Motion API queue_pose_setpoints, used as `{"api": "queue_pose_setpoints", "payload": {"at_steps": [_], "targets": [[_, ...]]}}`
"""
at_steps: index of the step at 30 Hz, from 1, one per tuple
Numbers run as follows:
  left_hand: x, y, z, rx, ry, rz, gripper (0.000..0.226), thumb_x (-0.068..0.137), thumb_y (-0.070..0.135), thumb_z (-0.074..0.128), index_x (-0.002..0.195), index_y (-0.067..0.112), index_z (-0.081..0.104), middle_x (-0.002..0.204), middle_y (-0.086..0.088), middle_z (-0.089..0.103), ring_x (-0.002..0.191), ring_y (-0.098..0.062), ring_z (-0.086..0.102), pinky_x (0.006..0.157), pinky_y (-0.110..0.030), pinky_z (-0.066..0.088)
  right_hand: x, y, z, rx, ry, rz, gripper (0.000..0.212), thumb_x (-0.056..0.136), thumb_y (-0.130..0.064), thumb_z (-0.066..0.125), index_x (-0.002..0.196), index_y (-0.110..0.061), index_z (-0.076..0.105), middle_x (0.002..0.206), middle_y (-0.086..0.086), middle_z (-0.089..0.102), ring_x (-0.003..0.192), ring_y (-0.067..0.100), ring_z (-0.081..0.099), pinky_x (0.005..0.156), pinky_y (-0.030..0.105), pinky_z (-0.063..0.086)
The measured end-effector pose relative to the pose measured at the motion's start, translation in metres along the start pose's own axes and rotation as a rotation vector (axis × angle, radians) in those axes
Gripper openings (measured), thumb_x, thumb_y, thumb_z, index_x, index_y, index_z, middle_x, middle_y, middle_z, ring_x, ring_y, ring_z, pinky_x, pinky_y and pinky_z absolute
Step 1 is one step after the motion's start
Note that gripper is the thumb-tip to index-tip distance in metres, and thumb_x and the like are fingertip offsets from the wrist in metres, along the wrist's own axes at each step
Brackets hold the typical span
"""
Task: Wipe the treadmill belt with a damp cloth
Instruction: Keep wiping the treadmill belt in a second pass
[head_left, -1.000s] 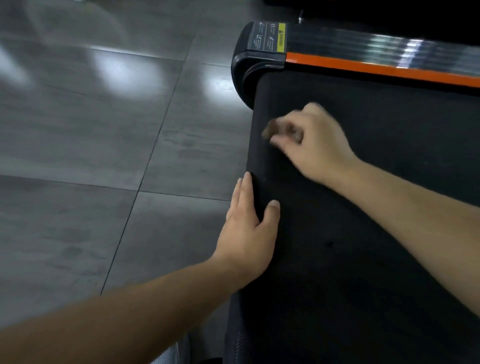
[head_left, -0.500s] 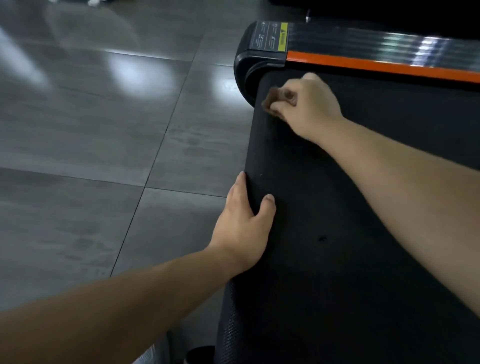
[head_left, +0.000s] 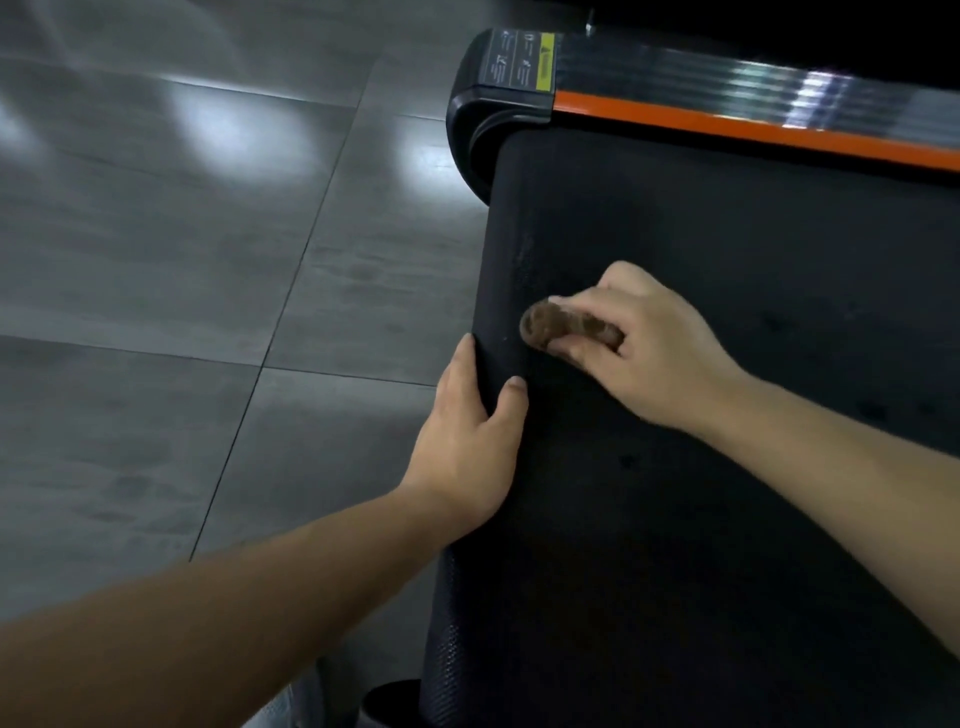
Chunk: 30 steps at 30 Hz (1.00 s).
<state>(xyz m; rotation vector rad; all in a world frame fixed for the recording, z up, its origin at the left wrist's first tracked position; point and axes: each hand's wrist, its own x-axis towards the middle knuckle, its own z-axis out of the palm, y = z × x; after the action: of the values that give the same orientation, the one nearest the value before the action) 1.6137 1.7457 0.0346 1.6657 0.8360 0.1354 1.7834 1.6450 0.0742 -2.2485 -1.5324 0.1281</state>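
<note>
The right hand (head_left: 639, 353) clenches a small brown crumpled cloth (head_left: 561, 327) in its fingers and presses it on the black textured treadmill belt (head_left: 727, 493), close to the belt's rounded end edge. I judge that it is held so to put firm pressure on one spot. The left hand (head_left: 467, 441) grips this same edge, with the thumb on top and the fingers over the side (probably to keep the belt from sliding under the rubbing). The belt is dark, with some small spots. Beyond it runs a side rail with an orange stripe (head_left: 727, 124), and the floor of glossy grey tiles (head_left: 182, 260) reflects soft light.
</note>
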Motion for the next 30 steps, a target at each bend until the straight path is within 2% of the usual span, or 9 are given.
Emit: {"api": "queue_pose_setpoints", "payload": {"at_steps": [4,6,9,13,14,18,23,28,30], "targets": [[0.001,0.000,0.001,-0.033,0.009,-0.011,0.069,0.103,0.050,0.045,0.162,0.037,0.012,0.166,0.015,0.023,0.149,-0.007,0.027,0.123,-0.037,0.027,0.033,0.029,-0.011,-0.172,0.230,0.439,0.026,0.091,-0.044,0.063,0.102,-0.021,0.061,0.095,0.000,0.047,0.082,0.021,0.054,0.064,0.032,0.042],[0.001,0.000,0.001,-0.038,0.011,-0.011,0.068,0.103,0.050,0.045,0.162,0.037,0.012,0.166,0.015,0.023,0.149,-0.007,0.027,0.123,-0.036,0.027,0.022,0.012,0.003,-0.167,0.242,0.337,0.025,0.091,-0.044,0.064,0.105,-0.023,0.061,0.096,-0.002,0.046,0.081,0.018,0.053,0.064,0.032,0.044],[0.002,-0.001,0.001,-0.029,0.015,-0.009,0.068,0.103,0.049,0.044,0.162,0.036,0.012,0.165,0.014,0.026,0.148,-0.008,0.028,0.123,-0.036,0.027,-0.001,0.004,0.003,-0.046,0.073,0.091,0.028,0.089,-0.042,0.066,0.109,-0.023,0.065,0.092,-0.004,0.046,0.078,0.015,0.051,0.064,0.032,0.043],[0.002,-0.004,0.001,-0.052,0.010,-0.003,0.068,0.100,0.054,0.044,0.160,0.040,0.015,0.163,0.014,0.030,0.147,-0.009,0.032,0.122,-0.041,0.030,0.022,0.027,-0.014,-0.165,0.250,0.503,0.026,0.092,-0.044,0.063,0.103,-0.020,0.061,0.097,0.000,0.046,0.084,0.022,0.054,0.059,0.028,0.034],[0.002,-0.003,0.001,-0.064,0.011,-0.006,0.068,0.100,0.054,0.044,0.160,0.040,0.015,0.163,0.014,0.030,0.147,-0.009,0.032,0.122,-0.041,0.030,0.016,0.018,-0.009,-0.167,0.268,0.512,0.026,0.092,-0.044,0.063,0.104,-0.021,0.061,0.097,-0.001,0.044,0.083,0.020,0.053,0.059,0.028,0.032],[0.001,-0.001,-0.001,-0.080,0.000,-0.035,0.066,0.103,0.049,0.045,0.161,0.038,0.015,0.164,0.011,0.029,0.148,-0.012,0.032,0.122,-0.041,0.029,-0.035,-0.021,0.004,-0.007,0.085,0.194,0.026,0.090,-0.043,0.065,0.110,-0.027,0.066,0.089,-0.008,0.045,0.075,0.010,0.050,0.063,0.029,0.041],[-0.010,0.000,-0.003,-0.133,-0.016,-0.067,0.067,0.104,0.051,0.046,0.161,0.041,0.014,0.164,0.016,0.027,0.147,-0.007,0.031,0.122,-0.034,0.028,-0.013,-0.009,-0.001,-0.099,0.247,0.488,0.021,0.091,-0.044,0.063,0.095,-0.023,0.061,0.091,-0.003,0.045,0.082,0.021,0.054,0.061,0.029,0.032],[-0.035,-0.017,-0.007,-0.202,-0.075,-0.079,0.060,0.106,0.046,0.041,0.160,0.045,0.014,0.163,0.021,0.026,0.146,-0.001,0.029,0.122,-0.027,0.023,-0.070,-0.045,0.015,-0.157,0.087,0.043,0.040,0.090,-0.048,0.059,0.113,-0.017,0.069,0.088,0.001,0.048,0.073,0.018,0.049,0.063,0.030,0.038],[-0.038,-0.021,-0.009,-0.213,-0.100,-0.077,0.060,0.107,0.046,0.041,0.159,0.048,0.013,0.162,0.024,0.026,0.145,0.001,0.030,0.121,-0.026,0.024,-0.059,-0.028,0.001,-0.207,0.143,0.152,0.036,0.091,-0.049,0.058,0.106,-0.019,0.069,0.086,-0.002,0.046,0.073,0.019,0.050,0.062,0.028,0.034]]}}
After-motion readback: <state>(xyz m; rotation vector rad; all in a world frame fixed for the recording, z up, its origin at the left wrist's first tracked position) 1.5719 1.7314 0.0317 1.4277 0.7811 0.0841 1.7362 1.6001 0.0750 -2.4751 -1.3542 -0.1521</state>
